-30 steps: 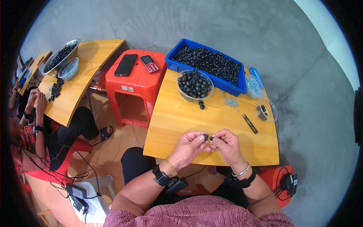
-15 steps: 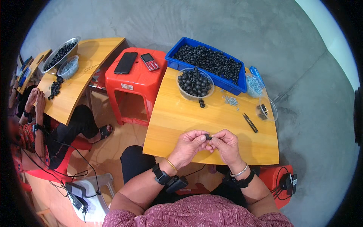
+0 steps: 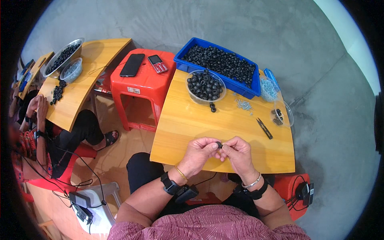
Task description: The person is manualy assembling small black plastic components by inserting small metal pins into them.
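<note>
Above the near edge of the wooden table (image 3: 192, 138), both hands meet with bent fingers. My left hand (image 3: 199, 154) pinches a small round black part (image 3: 219, 145) between thumb and fingers. Close against it, my right hand (image 3: 240, 155) has thumb and forefinger pressed together at the part's right side; what lies between those fingertips is too small to tell. Farther off stands a clear tub (image 3: 205, 89) heaped with black ring-like parts, two loose ones (image 3: 213, 108) beside it. A small pile of silvery metal pieces (image 3: 244, 105) and black thread snips (image 3: 264, 129) lie to the right.
A blue tray (image 3: 224, 66) full of black parts stands at the back, beside a bag of metal pieces (image 3: 269, 90) and a clear tub (image 3: 289, 116). Two phones (image 3: 133, 65) rest on a red stool (image 3: 138, 82). At left, another person's hands (image 3: 38, 106) work at a second table (image 3: 74, 98).
Both hands stay nearly in place at the black part. The fingertips have shifted slightly, and the part now shows a little differently between them.
</note>
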Tool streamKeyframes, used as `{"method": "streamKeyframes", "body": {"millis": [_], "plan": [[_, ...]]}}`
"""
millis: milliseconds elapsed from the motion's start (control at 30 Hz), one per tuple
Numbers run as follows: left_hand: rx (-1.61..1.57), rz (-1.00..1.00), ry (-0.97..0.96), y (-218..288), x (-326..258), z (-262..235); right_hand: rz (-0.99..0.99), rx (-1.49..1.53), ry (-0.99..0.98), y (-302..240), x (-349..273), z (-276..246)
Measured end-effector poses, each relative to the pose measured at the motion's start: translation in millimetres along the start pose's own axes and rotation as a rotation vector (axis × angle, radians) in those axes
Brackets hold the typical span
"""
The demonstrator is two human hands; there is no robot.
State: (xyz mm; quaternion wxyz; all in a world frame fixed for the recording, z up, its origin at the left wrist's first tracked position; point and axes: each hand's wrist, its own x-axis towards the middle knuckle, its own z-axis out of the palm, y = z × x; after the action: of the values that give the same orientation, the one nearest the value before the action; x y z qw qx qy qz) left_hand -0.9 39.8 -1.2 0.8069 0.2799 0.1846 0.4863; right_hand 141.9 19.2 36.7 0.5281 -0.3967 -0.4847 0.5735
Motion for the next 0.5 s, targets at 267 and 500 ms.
{"method": "streamKeyframes", "body": {"millis": [267,500], "plan": [[-0.005,-0.031,-0.007,2,-3,2,-0.093,-0.122,0.058,6,-4,5],[0.041,0.022,0.031,-3,1,0,-0.156,-0.109,0.084,8,-1,11]]}}
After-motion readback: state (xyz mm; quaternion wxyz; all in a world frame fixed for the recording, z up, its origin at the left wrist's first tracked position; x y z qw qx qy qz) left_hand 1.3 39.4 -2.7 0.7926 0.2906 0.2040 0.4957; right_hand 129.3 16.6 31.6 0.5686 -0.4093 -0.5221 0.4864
